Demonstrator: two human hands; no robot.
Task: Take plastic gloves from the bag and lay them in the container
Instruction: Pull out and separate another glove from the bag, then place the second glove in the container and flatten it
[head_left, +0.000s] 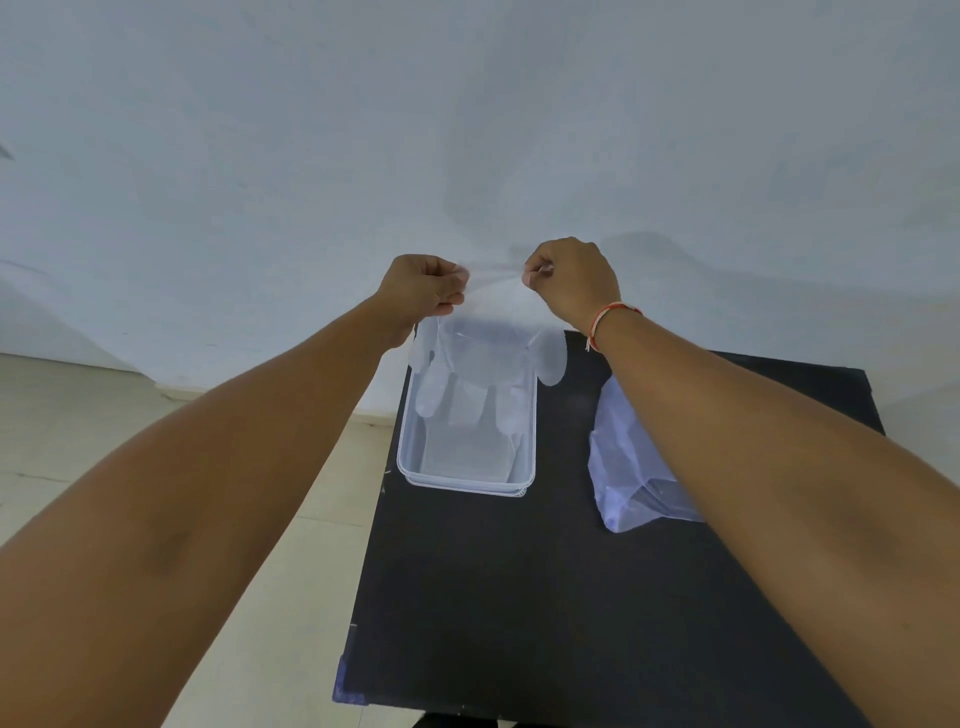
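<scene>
A clear plastic glove (470, 384) hangs spread out, fingers down, above the far end of the container. My left hand (423, 286) pinches its cuff on the left and my right hand (574, 280) pinches the cuff on the right. The translucent rectangular container (466, 483) stands on the black table below, with flat clear plastic lying in its bottom. The pale plastic bag (631, 467) lies on the table to the right of the container, partly hidden by my right forearm.
The black table (519, 597) is small; its left edge runs close to the container, with beige floor tiles (78, 415) beyond. A white wall (467, 130) rises right behind the table's far edge.
</scene>
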